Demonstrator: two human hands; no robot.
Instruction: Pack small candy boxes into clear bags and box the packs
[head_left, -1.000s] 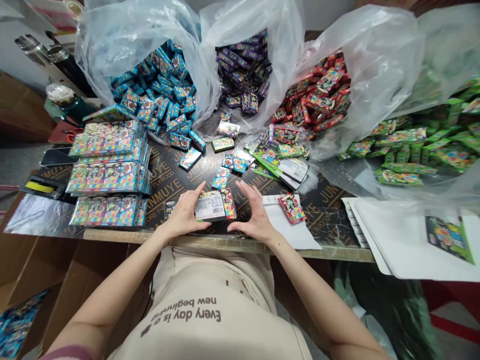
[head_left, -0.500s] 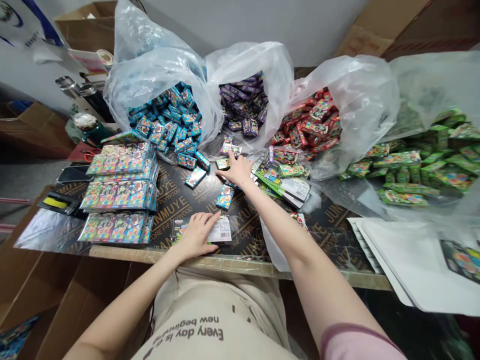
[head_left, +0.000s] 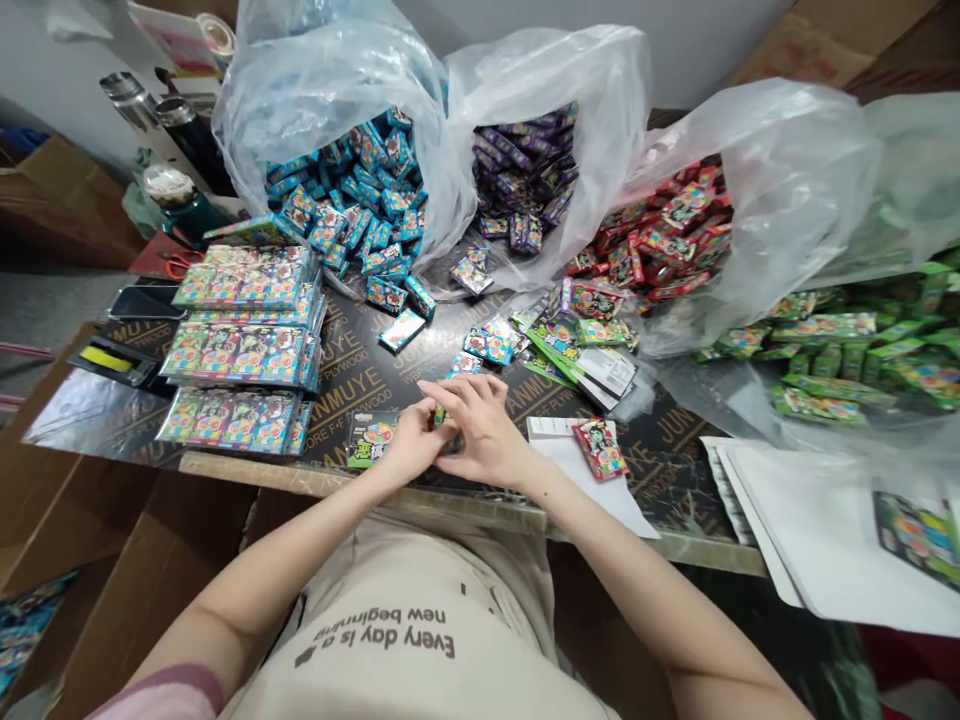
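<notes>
My left hand point(head_left: 415, 440) is closed, thumb and fingers pinching a small green candy box point(head_left: 448, 424) that is mostly covered. From the other side my right hand point(head_left: 487, 428) curves its fingers and thumb around the same box. Beside my left hand a printed card in a clear sleeve point(head_left: 366, 436) lies flat near the table edge. Just beyond my fingertips are blue candy boxes point(head_left: 489, 345), one partly hidden by my right hand. A red candy packet point(head_left: 600, 448) rests on white paper point(head_left: 551, 428) to the right.
Stacked multicoloured packs point(head_left: 240, 345) stand on the left. Behind are plastic bags holding blue boxes point(head_left: 375, 180), purple boxes point(head_left: 517, 180) and red boxes point(head_left: 675, 230). Green boxes point(head_left: 847, 340) spread at right. Printed cards point(head_left: 592, 370) lie mid-table. A phone point(head_left: 146, 302) and bottles point(head_left: 187, 135) are left.
My right hand has come back from beside the purple bag to meet my left hand, and a green box is now between them. The view has shifted slightly.
</notes>
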